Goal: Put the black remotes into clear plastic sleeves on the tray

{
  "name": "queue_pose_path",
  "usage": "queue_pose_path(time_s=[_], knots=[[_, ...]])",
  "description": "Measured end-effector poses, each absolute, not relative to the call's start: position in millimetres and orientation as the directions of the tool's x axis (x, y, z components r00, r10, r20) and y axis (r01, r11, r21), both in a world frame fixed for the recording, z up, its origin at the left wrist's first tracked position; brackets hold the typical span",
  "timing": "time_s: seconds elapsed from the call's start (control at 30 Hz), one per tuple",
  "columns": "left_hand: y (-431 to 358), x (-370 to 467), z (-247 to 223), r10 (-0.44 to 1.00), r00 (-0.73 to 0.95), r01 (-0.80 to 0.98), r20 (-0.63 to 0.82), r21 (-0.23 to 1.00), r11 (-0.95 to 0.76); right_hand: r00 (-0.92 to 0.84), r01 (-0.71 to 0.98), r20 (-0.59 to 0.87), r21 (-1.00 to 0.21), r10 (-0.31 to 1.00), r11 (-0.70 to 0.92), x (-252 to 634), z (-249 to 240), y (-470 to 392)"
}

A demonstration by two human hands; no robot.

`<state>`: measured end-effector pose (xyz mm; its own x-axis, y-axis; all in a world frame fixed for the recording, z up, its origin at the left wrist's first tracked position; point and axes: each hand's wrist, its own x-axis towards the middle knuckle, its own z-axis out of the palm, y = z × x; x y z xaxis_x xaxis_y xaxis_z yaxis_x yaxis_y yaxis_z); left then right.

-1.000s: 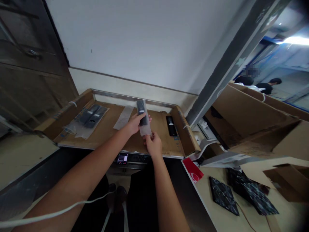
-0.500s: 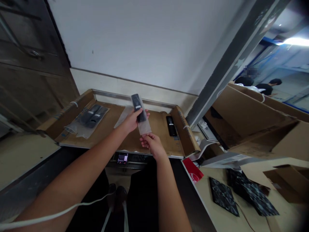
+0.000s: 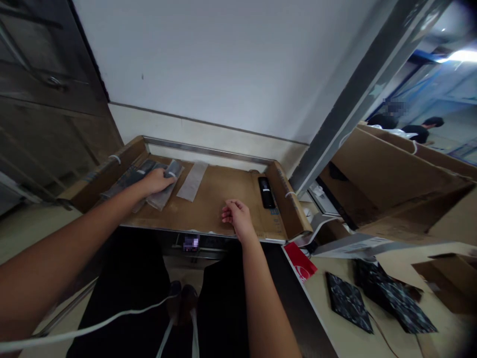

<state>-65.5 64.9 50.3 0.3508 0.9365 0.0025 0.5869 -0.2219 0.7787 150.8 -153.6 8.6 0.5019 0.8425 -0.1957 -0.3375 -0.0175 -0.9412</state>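
The sleeved handset, a black device with a white label inside a cloudy plastic sleeve, is at the left part of the cardboard-lined tray, just to the right of the other sleeved handsets. Half a second ago both hands had it up over the middle; now it has been carried across to that group and the right hand has let go of it, so the sleeving of this piece looks finished and its placing nearly so. It lies under the left hand — the thumb rests across it by the label, the sleeve's lower end reaches out toward the tray's near edge, and the fingers are mostly hidden, though the hold looks like a light pinch. Whether it already bears on the cardboard or on its neighbours, I cannot tell. The right hand hovers over the centre with fingers loosely curled and nothing visible in them; whether thumb and finger meet is unclear. Between the hands, farther back, lies a flat sleeve, while an unsleeved handset rests near the right side wall. Beyond the tray stands a large carton.
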Motion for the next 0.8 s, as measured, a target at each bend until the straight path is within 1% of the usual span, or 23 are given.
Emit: queue_pose_path(time_s=[0.07, 0.1, 0.17, 0.23, 0.3, 0.47, 0.53, 0.57, 0.6, 0.63, 0.67, 0.7, 0.73, 0.77, 0.8], knots=[[61, -78, 48, 0.929, 0.364, 0.777, 0.074, 0.525, -0.346, 0.491, -0.342, -0.192, -0.94, 0.85, -0.015, 151, 9, -154], [57, -81, 47, 0.923, 0.373, 0.833, 0.092, 0.405, -0.377, 0.49, -0.342, -0.19, -0.94, 0.851, -0.013, 151, 9, -155], [48, -84, 49, 0.914, 0.394, 0.881, 0.1, 0.243, -0.406, 0.493, -0.335, -0.188, -0.942, 0.849, -0.014, 151, 10, -156], [42, -83, 52, 0.906, 0.409, 0.899, 0.105, 0.121, -0.42, 0.495, -0.327, -0.188, -0.945, 0.848, -0.018, 151, 11, -157], [40, -81, 55, 0.905, 0.413, 0.906, 0.101, 0.055, -0.42, 0.496, -0.324, -0.188, -0.946, 0.848, -0.02, 152, 11, -157], [49, -80, 58, 0.929, 0.37, 0.926, 0.024, 0.074, -0.371, 0.497, -0.309, -0.185, -0.951, 0.848, -0.026, 150, 8, -154], [51, -81, 57, 0.931, 0.364, 0.929, 0.027, 0.063, -0.365, 0.507, -0.262, -0.167, -0.965, 0.846, -0.033, 150, 6, -153], [51, -81, 57, 0.931, 0.363, 0.929, 0.031, 0.057, -0.365, 0.546, -0.191, -0.133, -0.981, 0.827, -0.032, 151, 6, -154], [51, -82, 57, 0.931, 0.363, 0.93, 0.033, 0.055, -0.365, 0.611, -0.069, -0.065, -0.997, 0.789, -0.029, 154, 6, -156], [50, -82, 56, 0.93, 0.365, 0.929, 0.031, 0.053, -0.367, 0.683, 0.107, 0.047, -0.994, 0.729, -0.037, 158, 7, -160], [50, -82, 56, 0.929, 0.369, 0.928, 0.027, 0.049, -0.37, 0.733, 0.313, 0.194, -0.947, 0.652, -0.069, 165, 8, -163], [49, -82, 56, 0.929, 0.37, 0.928, 0.023, 0.044, -0.371, 0.739, 0.513, 0.356, -0.848, 0.572, -0.134, 173, 9, -168], [49, -82, 57, 0.929, 0.371, 0.928, 0.02, 0.038, -0.371, 0.704, 0.66, 0.487, -0.717, 0.518, -0.223, 182, 11, -172], [49, -82, 57, 0.928, 0.371, 0.928, 0.022, 0.032, -0.371, 0.664, 0.739, 0.564, -0.594, 0.49, -0.318, 192, 12, -175], [50, -82, 57, 0.929, 0.37, 0.929, 0.026, 0.029, -0.37, 0.648, 0.761, 0.598, -0.502, 0.472, -0.41, 202, 12, -177]])
